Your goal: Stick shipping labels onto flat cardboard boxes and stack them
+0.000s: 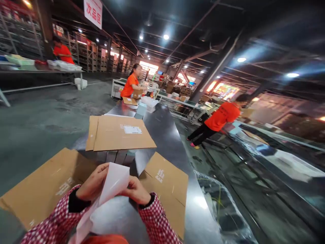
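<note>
A thin, pinkish-white sheet (pixel 116 178), bent over at the top, hangs between my two hands. My left hand (pixel 91 184) grips its left edge, with the fingers partly behind it. On the other side, my right hand (pixel 138 190) pinches the sheet between thumb and fingers. Around and beyond my hands lie brown cardboard flaps: a left one (pixel 38 189), a right one (pixel 169 188) and a far one (pixel 119 134) bearing a white label (pixel 133 130). Below the sheet is a pale, greyish surface (pixel 115 217) that I cannot identify.
A shiny metal table (pixel 162 125) runs forward. At its far end a person in orange (pixel 130 86) handles a cardboard box (pixel 137 94). Another person in orange (pixel 220 117) stands by a conveyor at right. Plastic-wrapped goods (pixel 223 206) lie beside the table.
</note>
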### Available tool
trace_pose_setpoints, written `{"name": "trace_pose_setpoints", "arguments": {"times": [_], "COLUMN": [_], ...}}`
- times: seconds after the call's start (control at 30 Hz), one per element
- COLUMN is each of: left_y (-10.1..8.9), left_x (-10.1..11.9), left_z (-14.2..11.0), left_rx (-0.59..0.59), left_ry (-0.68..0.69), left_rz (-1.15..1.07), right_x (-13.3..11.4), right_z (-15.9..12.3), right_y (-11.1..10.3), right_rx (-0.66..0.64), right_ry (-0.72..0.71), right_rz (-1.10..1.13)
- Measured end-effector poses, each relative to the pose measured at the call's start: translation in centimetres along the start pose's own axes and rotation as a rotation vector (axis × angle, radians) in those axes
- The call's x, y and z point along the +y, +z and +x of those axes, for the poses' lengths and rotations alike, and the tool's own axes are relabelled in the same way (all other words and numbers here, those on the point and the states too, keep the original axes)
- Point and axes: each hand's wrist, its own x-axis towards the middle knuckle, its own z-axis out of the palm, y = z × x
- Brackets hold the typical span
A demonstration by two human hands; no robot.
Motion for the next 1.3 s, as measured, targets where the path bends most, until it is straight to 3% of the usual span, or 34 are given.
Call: {"name": "trace_pose_setpoints", "arguments": {"times": [0.1,0.17,0.23,0.3,0.37,0.43,0.5,0.63,0.8,0.93,1.03,1.17,1.23,1.3], "left_y": [-0.4,-1.4,-2.3,-2.4,-1.3,0.6,2.6,5.4,8.2,10.4,10.4,7.5,6.1,5.3], "left_x": [-2.4,-4.4,-6.0,-7.0,-7.3,-7.6,-8.2,-11.0,-14.5,-17.1,-19.2,-21.7,-22.8,-23.8], "left_z": [1.7,2.9,3.6,3.9,3.9,3.9,4.2,5.5,7.1,8.7,9.8,9.6,8.9,8.3], "left_rx": [-0.037,-0.033,0.1,0.202,0.081,-0.154,-0.26,-0.224,-0.304,-0.188,-0.224,-0.37,-0.356,-0.344], "left_ry": [-0.066,-0.096,-0.052,0.078,0.196,0.19,0.142,0.066,0.02,0.04,0.05,-0.01,-0.03,0.001], "left_rz": [0.086,0.158,0.341,0.559,0.721,0.777,0.819,0.808,0.892,1.012,1.086,1.345,1.423,1.417], "right_x": [0.8,1.9,3.0,4.0,4.7,5.4,6.0,6.5,6.7,8.7,10.6,12.5,13.7,15.1], "right_z": [-1.9,-3.8,-5.5,-6.9,-7.9,-8.7,-9.4,-11.3,-13.6,-14.8,-15.3,-15.2,-14.6,-13.9], "right_y": [-0.7,-1.2,-1.5,-1.8,-2.1,-2.3,-2.6,-4.5,-7.7,-9.4,-12.8,-21.9,-26.2,-29.0], "right_rx": [0.076,0.219,0.38,0.5,0.566,0.602,0.632,0.749,0.717,0.837,0.918,1.181,1.196,1.127], "right_ry": [0.024,0.103,0.16,0.177,0.186,0.185,0.181,0.207,0.23,0.253,0.268,0.302,0.316,0.345], "right_rz": [0.096,0.223,0.283,0.253,0.221,0.217,0.241,0.154,-0.049,-0.137,-0.114,-0.071,-0.099,-0.117]}}
